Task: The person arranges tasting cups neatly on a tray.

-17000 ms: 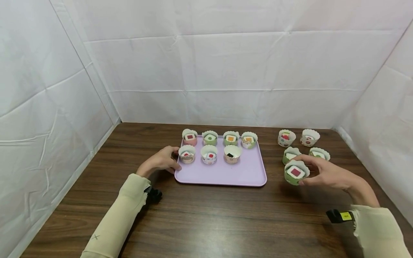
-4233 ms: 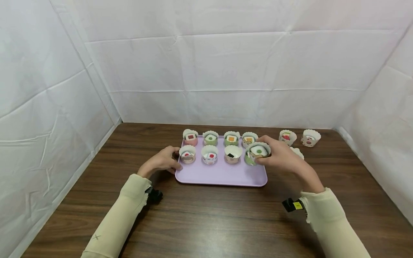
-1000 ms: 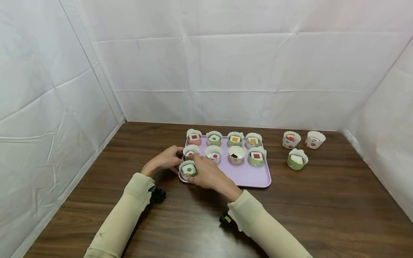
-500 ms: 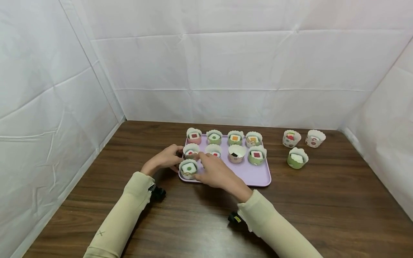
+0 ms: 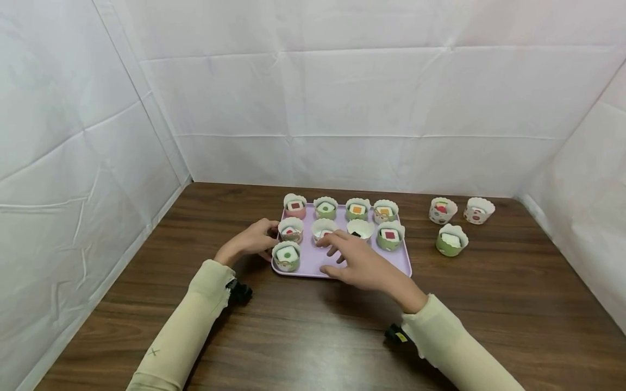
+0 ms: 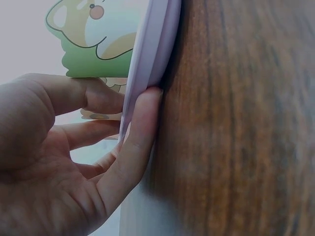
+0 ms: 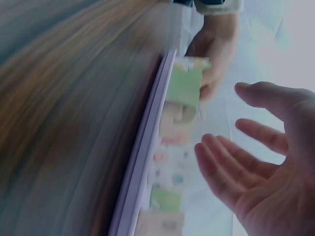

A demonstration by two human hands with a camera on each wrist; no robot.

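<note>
We see the left hand (image 5: 249, 239) pinching the left edge of a lilac rectangular tray (image 5: 315, 267), its fingers on both sides of the rim. The right hand (image 5: 364, 260) holds nothing; its fingers are spread wide over the front middle of the tray, apart from the cups in the right wrist view.

Just beside the left hand, a green-and-white patterned paper cup (image 5: 287, 265) stands upright in the tray's front left corner, holding a white block with a green dot (image 5: 287, 254). Behind it we count four scalloped paper cups in the middle row (image 5: 389, 243) and four in the back row (image 5: 357, 215). Two middle cups are partly covered by the right hand, and the right wrist view is too blurred for us to read the prints well.

Three more filled paper cups (image 5: 450, 250) stand right of the tray on the dark brown wood-grain table (image 5: 313, 342).
</note>
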